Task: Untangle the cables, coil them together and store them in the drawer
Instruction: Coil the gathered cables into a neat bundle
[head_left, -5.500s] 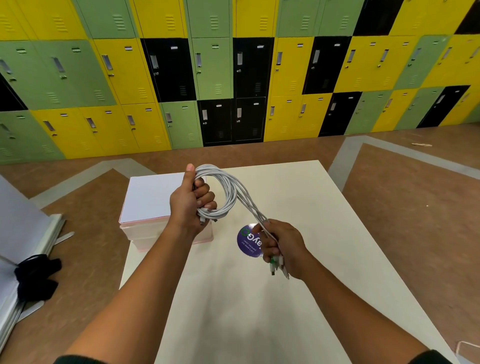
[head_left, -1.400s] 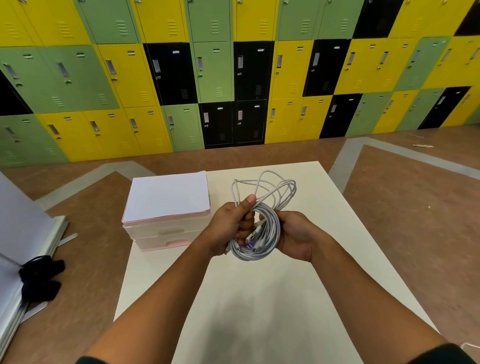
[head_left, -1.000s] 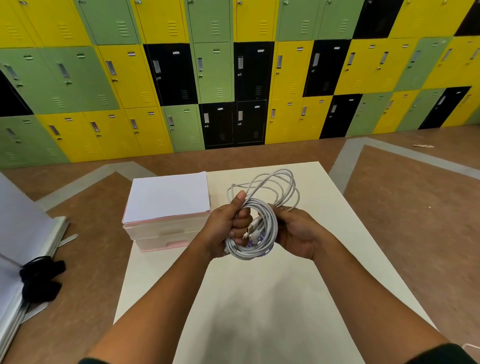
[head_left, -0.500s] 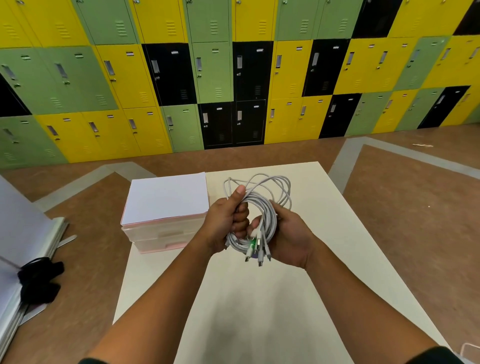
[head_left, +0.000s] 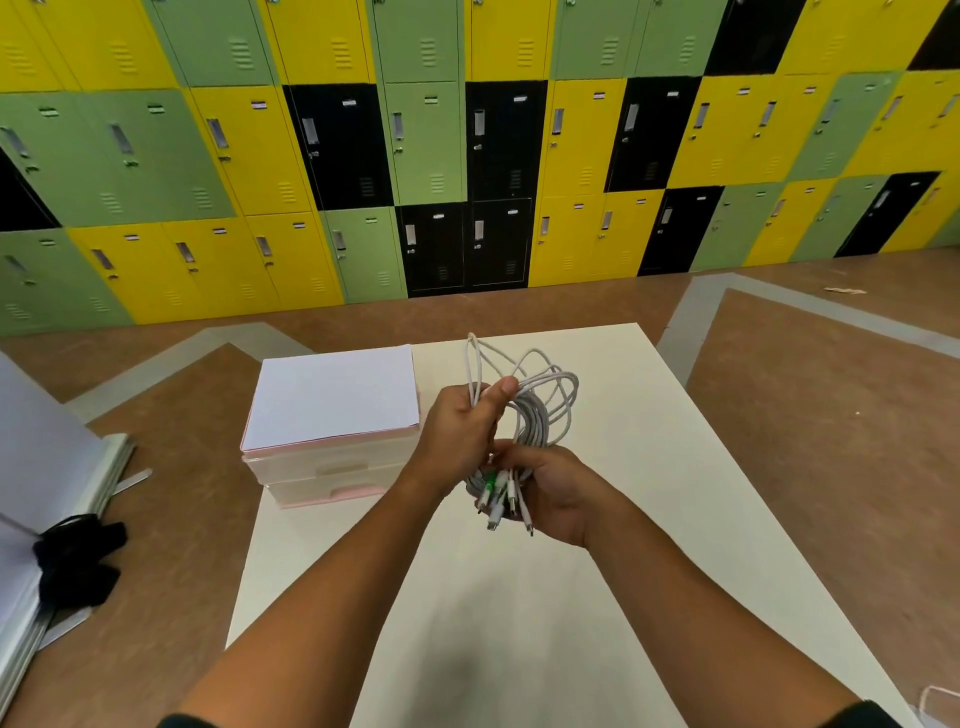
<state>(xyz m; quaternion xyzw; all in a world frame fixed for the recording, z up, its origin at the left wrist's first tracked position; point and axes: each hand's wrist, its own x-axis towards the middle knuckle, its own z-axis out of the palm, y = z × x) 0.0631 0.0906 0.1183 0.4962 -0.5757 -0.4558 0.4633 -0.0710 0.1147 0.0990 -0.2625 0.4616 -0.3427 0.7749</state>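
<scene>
two bare forearms were stretched out from the near edge over the pale table (head_left: 675, 545). the right hand (head_left: 558, 493) was held nearer, its fingers curled under the lower end of the coiled white cables (head_left: 540, 415), so that the bundle was gripped from below. several plug ends (head_left: 498, 501), one with a green collar, were seen hanging over that hand. the left hand (head_left: 457, 436) was placed just beyond and to the left, closed round the upper part of the same bundle, with the thumb pressed over the strands. looser loops were left standing above and to the right of the left fist. the bundle was held in the air above the middle of the table. farther left, a small pink and white drawer unit (head_left: 327, 470) was set on the table's far left corner, its two drawers shut, with a white sheet (head_left: 332, 400) laid on top. on the floor at the left, a black object (head_left: 78, 561) was laid beside white boards (head_left: 47, 457). the far wall was filled with yellow, green and black lockers (head_left: 426, 156).
</scene>
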